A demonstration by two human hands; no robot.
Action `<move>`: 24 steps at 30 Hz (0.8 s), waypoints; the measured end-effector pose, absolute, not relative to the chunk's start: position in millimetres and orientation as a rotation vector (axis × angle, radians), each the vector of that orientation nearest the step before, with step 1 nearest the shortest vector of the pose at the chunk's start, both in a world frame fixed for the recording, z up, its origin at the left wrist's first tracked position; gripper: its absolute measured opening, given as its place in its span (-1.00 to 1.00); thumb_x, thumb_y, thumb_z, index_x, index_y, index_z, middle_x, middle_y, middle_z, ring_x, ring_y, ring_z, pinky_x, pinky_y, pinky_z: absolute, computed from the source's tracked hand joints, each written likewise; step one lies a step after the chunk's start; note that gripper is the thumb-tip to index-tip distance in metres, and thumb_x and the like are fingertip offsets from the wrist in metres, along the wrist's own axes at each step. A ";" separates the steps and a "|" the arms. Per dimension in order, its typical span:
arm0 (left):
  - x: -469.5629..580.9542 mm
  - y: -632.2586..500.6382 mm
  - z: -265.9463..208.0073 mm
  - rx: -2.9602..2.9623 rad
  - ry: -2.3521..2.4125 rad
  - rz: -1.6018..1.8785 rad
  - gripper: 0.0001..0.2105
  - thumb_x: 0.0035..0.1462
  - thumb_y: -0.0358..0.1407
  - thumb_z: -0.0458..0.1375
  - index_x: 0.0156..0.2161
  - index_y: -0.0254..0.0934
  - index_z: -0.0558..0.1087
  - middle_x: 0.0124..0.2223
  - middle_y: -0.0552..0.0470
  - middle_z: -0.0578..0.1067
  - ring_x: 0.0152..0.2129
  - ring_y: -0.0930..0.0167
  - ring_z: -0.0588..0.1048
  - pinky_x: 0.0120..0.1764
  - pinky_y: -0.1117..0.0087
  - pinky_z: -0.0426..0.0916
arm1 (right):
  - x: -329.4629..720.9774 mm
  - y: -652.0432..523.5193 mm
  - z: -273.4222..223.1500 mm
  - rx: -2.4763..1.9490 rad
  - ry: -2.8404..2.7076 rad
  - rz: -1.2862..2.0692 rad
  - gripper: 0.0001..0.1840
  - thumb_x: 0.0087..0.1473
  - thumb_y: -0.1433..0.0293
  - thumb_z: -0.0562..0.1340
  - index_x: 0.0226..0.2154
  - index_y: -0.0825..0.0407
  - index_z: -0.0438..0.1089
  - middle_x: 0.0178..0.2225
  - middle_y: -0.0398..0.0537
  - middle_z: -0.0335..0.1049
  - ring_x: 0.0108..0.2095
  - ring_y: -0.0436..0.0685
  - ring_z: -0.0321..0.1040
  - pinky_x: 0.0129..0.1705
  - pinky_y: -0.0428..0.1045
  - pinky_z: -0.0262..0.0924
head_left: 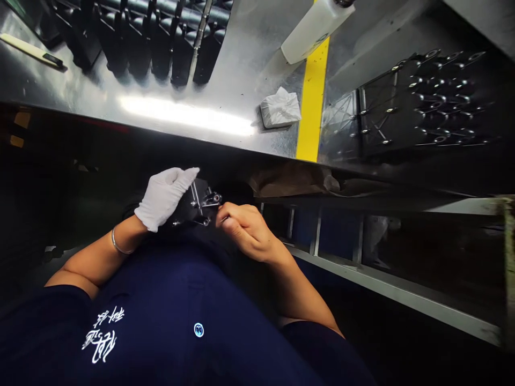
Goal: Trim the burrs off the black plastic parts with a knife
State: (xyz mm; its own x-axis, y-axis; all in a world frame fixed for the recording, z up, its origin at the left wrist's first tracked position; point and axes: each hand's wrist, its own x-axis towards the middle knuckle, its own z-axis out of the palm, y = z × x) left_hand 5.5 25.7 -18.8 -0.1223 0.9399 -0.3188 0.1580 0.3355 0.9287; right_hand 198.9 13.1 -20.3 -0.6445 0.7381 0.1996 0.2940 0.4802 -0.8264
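In a white glove, my left hand [167, 195] grips a dark, glossy part with shiny metal ribs and round bosses [207, 202], held in front of my body below the bench edge. Bare and curled, my right hand [245, 228] is closed close against the right side of that part. Its thumb and fingers pinch together; what lies between them is too small to name. The lower left of the dark part fades into shadow.
On the metal bench [237, 102] stand a row of black parts [161, 43], a white-handled tool [32, 51], a folded white cloth block [280, 108] and a translucent bottle [316, 29]. Right of the yellow stripe [311, 102] lie several shiny dark parts [442, 99]. A metal frame [362, 271] stands below.
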 end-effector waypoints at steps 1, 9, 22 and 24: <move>4.1 28.0 -19.7 1.021 1.551 0.920 -0.55 0.09 0.00 0.18 -0.63 -0.25 0.21 -0.62 0.16 0.20 -0.64 0.55 0.17 -0.60 0.50 0.16 | 198.9 13.2 -20.7 -0.939 -2.102 0.999 -0.56 0.35 0.22 -0.09 -0.46 0.03 0.27 -0.58 -0.18 0.25 -0.59 -0.06 0.18 -0.54 -0.11 0.07; -1.3 32.3 -30.9 1.081 1.530 0.771 -0.57 0.20 -0.05 0.09 -0.61 -0.25 0.30 -0.58 0.09 0.31 -0.63 0.50 0.24 -0.56 0.45 0.21 | 186.4 14.5 -36.0 -1.041 -2.079 0.219 -0.85 0.20 0.49 0.14 -0.36 0.03 0.40 -0.52 -0.09 0.45 -0.54 0.02 0.29 -0.46 -0.05 0.16; 0.2 31.6 -29.3 1.116 1.531 0.775 -0.60 0.22 -0.14 0.08 -0.62 -0.23 0.29 -0.58 0.09 0.31 -0.63 0.48 0.24 -0.50 0.42 0.21 | 184.7 12.3 -41.3 -1.078 -2.096 0.206 -0.86 0.19 0.49 0.15 -0.37 0.06 0.41 -0.53 -0.09 0.45 -0.57 -0.01 0.25 -0.49 -0.07 0.13; 0.9 30.9 -28.0 1.100 1.543 0.761 -0.61 0.22 -0.16 0.08 -0.62 -0.23 0.28 -0.58 0.10 0.30 -0.61 0.47 0.24 -0.48 0.42 0.22 | 184.1 11.2 -41.9 -1.065 -2.083 0.257 -0.84 0.20 0.49 0.14 -0.37 0.06 0.41 -0.55 -0.10 0.43 -0.58 -0.02 0.24 -0.50 -0.09 0.13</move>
State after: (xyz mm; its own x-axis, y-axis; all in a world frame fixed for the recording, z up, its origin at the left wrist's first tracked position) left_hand 0.9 30.9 -28.0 -0.0320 0.9238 -0.3816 0.2600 0.3763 0.8893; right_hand 184.1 11.2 -41.9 -0.3561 0.7605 0.5430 0.6058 0.6303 -0.4855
